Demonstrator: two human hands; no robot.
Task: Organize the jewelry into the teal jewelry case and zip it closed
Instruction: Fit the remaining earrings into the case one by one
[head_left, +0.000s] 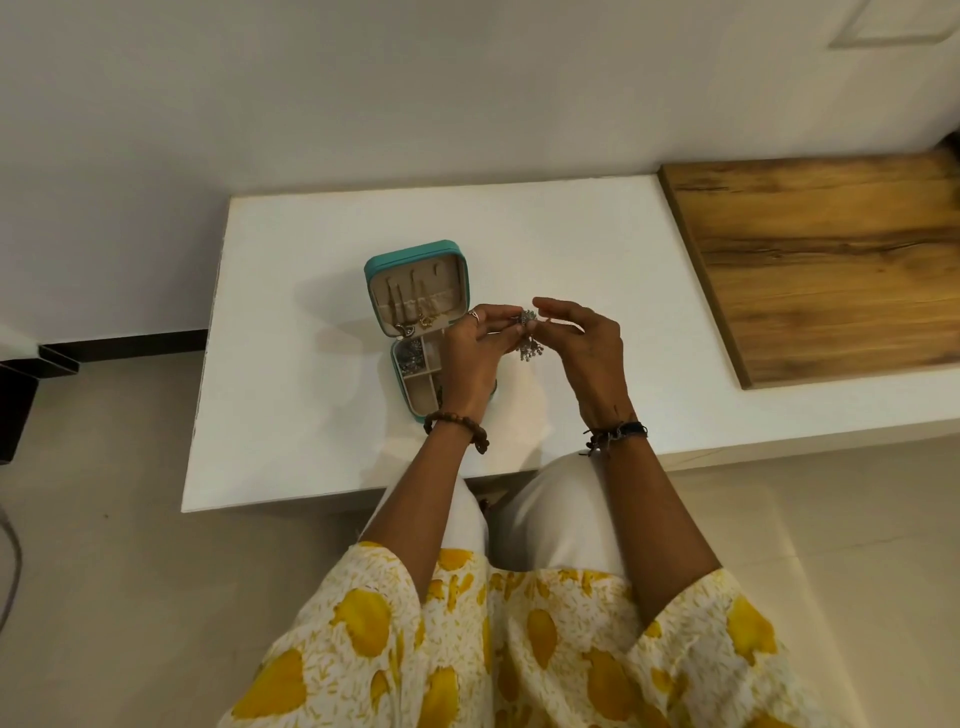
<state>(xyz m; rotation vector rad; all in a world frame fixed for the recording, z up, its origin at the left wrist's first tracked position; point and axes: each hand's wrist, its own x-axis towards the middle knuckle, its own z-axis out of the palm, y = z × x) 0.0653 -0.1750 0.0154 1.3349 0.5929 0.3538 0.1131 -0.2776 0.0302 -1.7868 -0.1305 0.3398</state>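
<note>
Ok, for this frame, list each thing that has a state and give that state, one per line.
teal jewelry case: open, unzipped, lid tipped back, on the white table.
necklaces: hanging in the lid.
tray compartments: some filled.
silver earring: held above the table, outside the case.
left hand: pinches the earring.
right hand: pinches the earring.

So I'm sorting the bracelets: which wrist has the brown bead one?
The left wrist: its brown bead bracelet is a ring of round beads; the right wrist's band is dark and stringy.
</note>
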